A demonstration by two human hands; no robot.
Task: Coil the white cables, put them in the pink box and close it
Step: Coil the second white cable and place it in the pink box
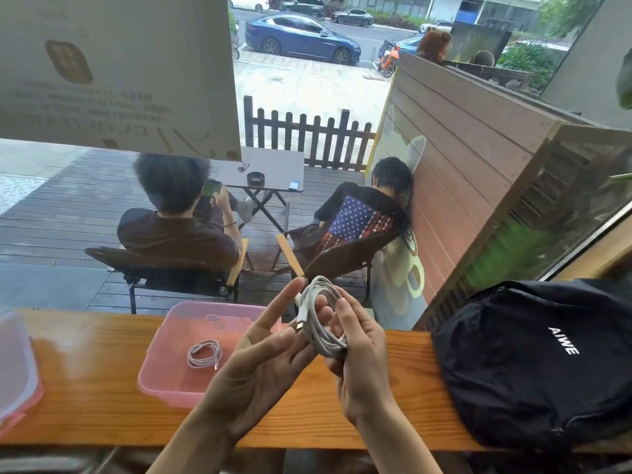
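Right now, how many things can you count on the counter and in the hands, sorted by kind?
cables: 2, the boxed cable and the held cable, gripped by the right hand
box: 1
lid: 1
bag: 1
total: 5

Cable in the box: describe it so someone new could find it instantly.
On the wooden counter sits an open pink box. Inside lies a small flat white coil, untouched, unlike the thicker bundle the right hand grips.
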